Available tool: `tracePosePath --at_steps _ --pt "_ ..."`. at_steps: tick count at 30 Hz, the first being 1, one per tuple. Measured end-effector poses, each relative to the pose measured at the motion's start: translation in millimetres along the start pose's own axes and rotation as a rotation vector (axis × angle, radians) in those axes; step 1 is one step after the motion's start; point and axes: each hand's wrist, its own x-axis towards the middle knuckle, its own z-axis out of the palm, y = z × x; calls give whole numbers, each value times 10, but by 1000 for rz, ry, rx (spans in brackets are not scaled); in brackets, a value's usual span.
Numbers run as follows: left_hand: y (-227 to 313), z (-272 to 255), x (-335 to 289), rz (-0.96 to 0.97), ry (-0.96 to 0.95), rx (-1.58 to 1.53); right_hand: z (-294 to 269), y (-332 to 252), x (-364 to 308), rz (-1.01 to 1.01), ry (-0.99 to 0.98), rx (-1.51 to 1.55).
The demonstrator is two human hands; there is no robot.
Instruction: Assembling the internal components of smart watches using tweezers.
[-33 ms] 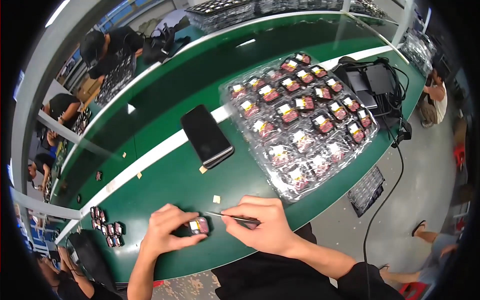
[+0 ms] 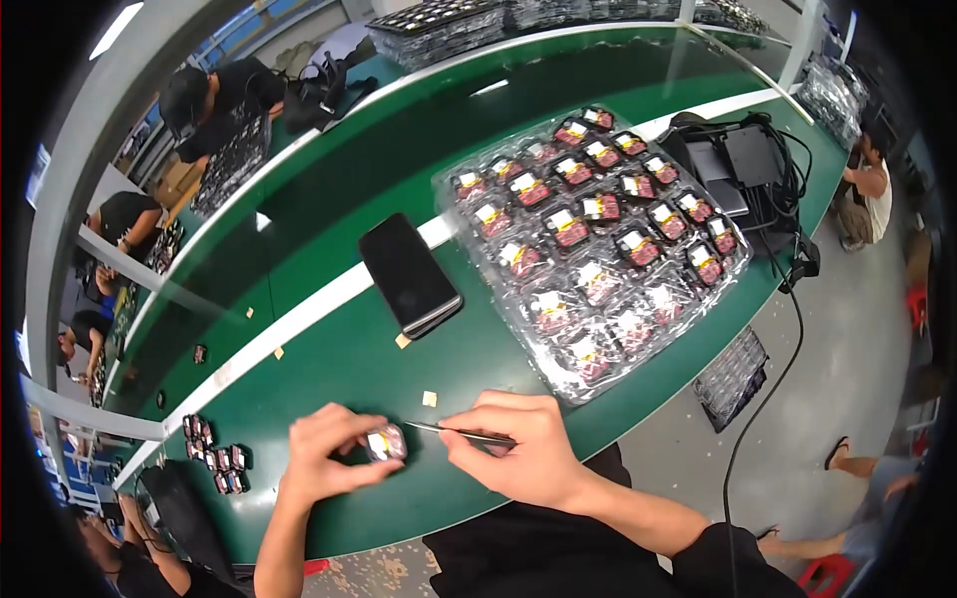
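Near the table's front edge my left hand (image 2: 324,453) grips a small black square-shaped piece (image 2: 386,443) between thumb and fingers. Its top face carries a white, yellow and pinkish label. Just to its right, my right hand (image 2: 523,448) pinches a pair of thin metal tweezers (image 2: 464,434), whose tip points left at the piece without touching it. A little beyond the tweezers, a small cream-coloured paper square (image 2: 430,399) lies on the green table. My right fingers partly hide the tweezers' rear end.
A clear plastic tray (image 2: 568,387) of similar labelled pieces covers the table's right. A black phone (image 2: 409,274) lies at mid-table. Several small pieces (image 2: 229,458) sit at left, a black bag (image 2: 179,508) beyond them. Black cables (image 2: 788,189) hang off the right edge. Other people work nearby.
My left hand has shifted the small piece slightly left and tilted it, so the gap to the tweezers is wider. My right hand has barely moved.
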Motion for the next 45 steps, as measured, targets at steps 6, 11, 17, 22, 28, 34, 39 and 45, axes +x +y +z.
tracePosePath --at_steps 6,11,17,22,28,34,39,45 --pt "-234 -370 902 29 307 -259 43 77 27 -6 -2 107" --pt "206 -245 2335 158 138 -269 -21 44 33 1 -27 103" --pt "235 -15 3563 253 -202 -1 41 35 11 -4 -54 126" --pt "224 157 3945 374 -345 162 -18 16 2 24 -79 107" --pt "229 208 3772 274 -265 -8 -3 16 22 29 -93 72" --pt "-92 -108 2981 269 -10 -49 -9 -76 23 60 -78 15" --pt "-888 -415 1783 38 217 327 -17 8 0 45 -52 -19" --pt "-2066 -983 105 -621 443 914 16 -43 -1 89 -111 -36"
